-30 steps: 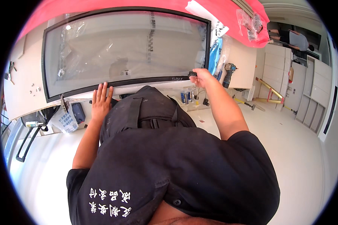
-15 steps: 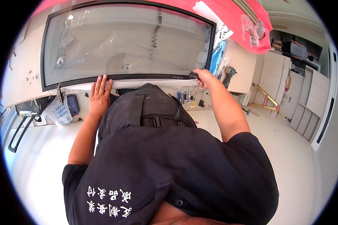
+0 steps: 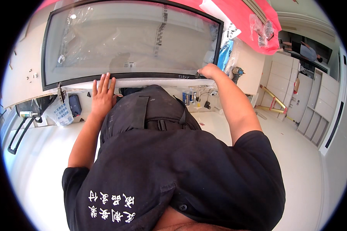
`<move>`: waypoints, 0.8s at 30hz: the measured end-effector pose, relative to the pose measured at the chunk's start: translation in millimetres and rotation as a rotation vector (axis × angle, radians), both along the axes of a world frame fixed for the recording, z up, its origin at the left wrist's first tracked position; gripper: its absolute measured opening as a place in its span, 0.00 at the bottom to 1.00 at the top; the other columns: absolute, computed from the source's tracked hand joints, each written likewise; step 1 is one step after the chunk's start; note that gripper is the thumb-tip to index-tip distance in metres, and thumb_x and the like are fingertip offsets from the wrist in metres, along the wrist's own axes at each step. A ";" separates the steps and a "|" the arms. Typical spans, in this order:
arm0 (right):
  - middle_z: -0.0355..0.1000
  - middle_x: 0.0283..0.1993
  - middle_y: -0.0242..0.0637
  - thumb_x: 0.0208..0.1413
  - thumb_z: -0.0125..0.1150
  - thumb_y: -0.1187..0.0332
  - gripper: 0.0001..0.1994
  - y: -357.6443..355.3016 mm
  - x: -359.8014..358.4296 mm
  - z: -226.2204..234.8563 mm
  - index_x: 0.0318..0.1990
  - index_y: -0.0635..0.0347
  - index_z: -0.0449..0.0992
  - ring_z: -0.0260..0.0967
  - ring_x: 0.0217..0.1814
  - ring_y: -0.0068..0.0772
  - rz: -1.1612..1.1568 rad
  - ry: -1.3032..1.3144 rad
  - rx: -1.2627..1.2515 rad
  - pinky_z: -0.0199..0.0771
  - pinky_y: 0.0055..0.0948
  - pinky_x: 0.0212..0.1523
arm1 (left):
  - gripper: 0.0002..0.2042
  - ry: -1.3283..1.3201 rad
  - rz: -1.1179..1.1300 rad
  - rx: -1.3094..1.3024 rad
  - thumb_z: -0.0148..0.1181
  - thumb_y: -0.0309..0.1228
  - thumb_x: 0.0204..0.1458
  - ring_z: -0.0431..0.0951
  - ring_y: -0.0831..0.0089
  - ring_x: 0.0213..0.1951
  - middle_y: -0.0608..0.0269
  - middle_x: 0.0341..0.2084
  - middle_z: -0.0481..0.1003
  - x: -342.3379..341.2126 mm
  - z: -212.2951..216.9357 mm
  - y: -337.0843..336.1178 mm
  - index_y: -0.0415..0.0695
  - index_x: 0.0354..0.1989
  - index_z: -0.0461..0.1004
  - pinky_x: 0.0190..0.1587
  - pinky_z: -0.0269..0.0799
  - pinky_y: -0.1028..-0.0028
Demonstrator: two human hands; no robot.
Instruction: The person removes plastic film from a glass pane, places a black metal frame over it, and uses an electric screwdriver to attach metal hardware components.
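A black-framed glass door panel (image 3: 104,50) lies flat on the workbench in front of me. My left hand (image 3: 103,97) rests on its near frame edge, fingers straight and spread, with nothing held. Near the panel's right corner, my right hand (image 3: 210,71) is closed round a small metal hinge (image 3: 199,76) at the frame. The fingers cover most of this hinge, and whether it is fastened cannot be seen. Another hinge (image 3: 59,91) sticks out from the near frame edge toward the left corner.
A cordless drill (image 3: 237,73) lies on the bench right of the panel. Pink sheeting (image 3: 258,42) with plastic wrap covers the far right. Small tools stand below the bench edge. A yellow level-like bar (image 3: 273,98) leans farther right; another person (image 3: 308,52) is in the background.
My right hand has shifted slightly away from me and now covers more of the hinge at the frame. My left hand stays on the near edge.
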State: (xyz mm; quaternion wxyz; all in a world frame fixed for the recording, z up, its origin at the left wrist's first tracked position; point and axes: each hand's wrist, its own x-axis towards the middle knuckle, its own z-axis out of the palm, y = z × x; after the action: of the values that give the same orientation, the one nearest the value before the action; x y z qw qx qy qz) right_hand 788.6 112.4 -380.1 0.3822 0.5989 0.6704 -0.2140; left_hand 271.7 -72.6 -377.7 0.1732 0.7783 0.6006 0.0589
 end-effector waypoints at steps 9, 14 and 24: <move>0.79 0.36 0.52 0.61 0.54 0.43 0.28 1.5 -24.5 30.9 0.37 0.64 0.84 0.77 0.41 0.52 -0.161 -0.053 -0.079 0.76 0.41 0.48 | 0.11 -0.285 -0.153 0.089 0.60 0.26 0.50 0.76 0.63 0.43 0.66 0.39 0.76 48.0 -18.1 63.7 0.48 0.43 0.79 0.47 0.71 0.63; 0.79 0.39 0.53 0.63 0.52 0.44 0.27 -1.7 -15.9 29.7 0.39 0.61 0.84 0.75 0.44 0.57 -0.082 0.029 -0.066 0.75 0.44 0.50 | 0.12 -0.255 -0.263 0.113 0.67 0.33 0.46 0.74 0.65 0.45 0.66 0.38 0.73 69.7 -9.3 85.7 0.50 0.40 0.77 0.46 0.71 0.64; 0.78 0.40 0.52 0.62 0.51 0.46 0.26 7.5 -20.9 29.9 0.40 0.62 0.83 0.75 0.45 0.55 -0.042 -0.020 -0.175 0.74 0.45 0.50 | 0.12 -0.144 -0.310 0.130 0.67 0.34 0.46 0.73 0.64 0.44 0.66 0.36 0.72 82.8 -34.2 79.0 0.50 0.38 0.75 0.46 0.70 0.64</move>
State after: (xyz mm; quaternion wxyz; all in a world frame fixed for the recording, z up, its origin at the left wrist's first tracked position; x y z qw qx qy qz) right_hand 767.7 119.8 -350.3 0.4353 0.5793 0.6325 -0.2736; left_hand 354.6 6.4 -411.9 0.1721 0.8650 0.4542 0.1260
